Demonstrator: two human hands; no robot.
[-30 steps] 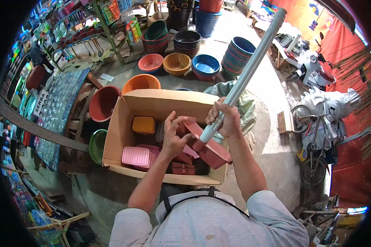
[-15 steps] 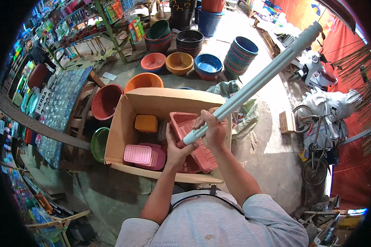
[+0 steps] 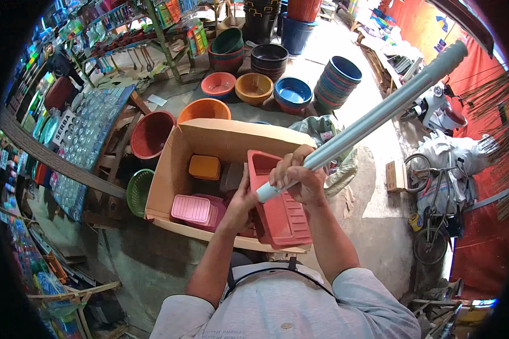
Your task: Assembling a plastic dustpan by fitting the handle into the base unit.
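My right hand (image 3: pixel 301 176) is wrapped round a bundle of pale grey poles (image 3: pixel 373 118), which slants up to the far right and has a ribbed grey end. Its near end shows a white tip beside my left hand (image 3: pixel 241 204). The fingers of that hand are closed on the left edge of a red plastic tray (image 3: pixel 288 217) with a ribbed face. The tray is tilted over the right part of an open cardboard box (image 3: pixel 169 169). Inside the box are a yellow-orange container (image 3: pixel 204 167) and stacked pink containers (image 3: pixel 191 209).
Red (image 3: pixel 152 134) and green (image 3: pixel 138 192) tubs stand left of the box, with an orange basin (image 3: pixel 203 108) behind. Several stacked basins (image 3: pixel 338 82) are farther back. Bottles cover a table (image 3: pixel 131 93) at left. A bicycle (image 3: pixel 432 209) and a sack (image 3: pixel 336 175) are at right.
The red tray has risen and shifted right with my left hand on its edge. The poles have moved slightly right, still in my right hand. The view has shifted a little.
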